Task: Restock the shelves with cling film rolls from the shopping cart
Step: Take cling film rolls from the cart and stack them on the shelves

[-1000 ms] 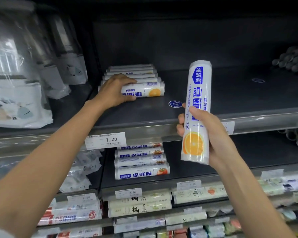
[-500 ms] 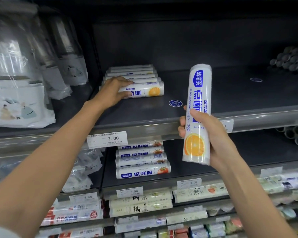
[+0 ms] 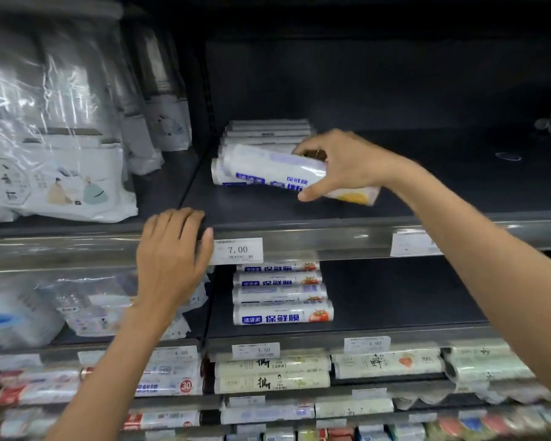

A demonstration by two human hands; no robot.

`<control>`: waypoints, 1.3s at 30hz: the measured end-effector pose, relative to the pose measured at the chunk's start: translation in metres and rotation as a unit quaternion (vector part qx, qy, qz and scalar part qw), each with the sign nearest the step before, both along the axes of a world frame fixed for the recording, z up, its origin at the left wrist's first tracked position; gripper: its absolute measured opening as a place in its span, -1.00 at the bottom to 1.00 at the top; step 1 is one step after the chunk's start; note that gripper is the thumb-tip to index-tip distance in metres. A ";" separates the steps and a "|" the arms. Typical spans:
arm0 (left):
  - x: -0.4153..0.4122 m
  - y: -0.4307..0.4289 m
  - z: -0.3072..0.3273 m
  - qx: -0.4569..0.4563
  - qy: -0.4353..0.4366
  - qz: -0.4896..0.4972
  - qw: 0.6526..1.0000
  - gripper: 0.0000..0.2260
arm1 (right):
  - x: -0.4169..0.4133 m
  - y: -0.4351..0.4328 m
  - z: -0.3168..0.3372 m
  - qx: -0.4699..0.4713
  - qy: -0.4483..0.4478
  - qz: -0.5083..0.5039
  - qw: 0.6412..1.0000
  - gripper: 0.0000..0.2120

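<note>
The dark upper shelf (image 3: 427,192) is carrying a row of white cling film rolls (image 3: 268,135) lying side by side at its left, with a tilted roll (image 3: 268,168) angling across the front of that row, while white packaged bags (image 3: 61,186) are standing in the bay to the left. The shelf below (image 3: 395,297) is holding four tomato-printed rolls (image 3: 282,315) lying one behind another. The third shelf (image 3: 337,397) is bearing pale rolls (image 3: 271,374) packed close together.

Two hands: left hand (image 3: 172,253) at 8 o'clock, right hand (image 3: 341,163) at 1 o'clock. One orange-printed roll (image 3: 274,163) in the right hand. Four tomato-printed rolls (image 3: 282,294) at 6 o'clock. Four price tags (image 3: 238,249) with legible figures; further tags too blurred to count.
</note>
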State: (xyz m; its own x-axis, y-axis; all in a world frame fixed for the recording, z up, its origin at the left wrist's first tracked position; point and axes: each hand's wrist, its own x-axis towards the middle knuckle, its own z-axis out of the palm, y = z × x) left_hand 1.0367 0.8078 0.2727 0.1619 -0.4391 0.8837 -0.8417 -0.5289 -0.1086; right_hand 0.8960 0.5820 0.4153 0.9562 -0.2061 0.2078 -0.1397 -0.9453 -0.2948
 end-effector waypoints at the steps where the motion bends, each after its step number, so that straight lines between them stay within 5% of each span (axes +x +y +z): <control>1: 0.005 -0.002 -0.003 -0.005 -0.020 0.000 1.000 -0.72 | 0.014 0.000 -0.003 -0.031 0.022 0.016 0.999 -0.39; 5: 0.013 -0.008 -0.008 -0.033 -0.059 -0.010 0.998 -0.77 | 0.048 -0.007 -0.021 -0.036 0.047 0.048 0.997 -0.30; 11: 0.014 -0.011 -0.009 -0.061 -0.069 -0.016 0.996 -0.78 | 0.028 -0.031 -0.022 0.017 -0.086 0.032 0.996 -0.34; 19: 0.015 -0.014 -0.011 -0.071 -0.068 -0.006 0.995 -0.76 | 0.003 -0.064 -0.038 0.008 -0.090 -0.044 0.995 -0.53; 39: 0.013 -0.015 -0.010 -0.074 -0.066 0.000 0.995 -0.73 | 0.008 -0.063 -0.048 0.026 -0.148 -0.050 0.987 -0.55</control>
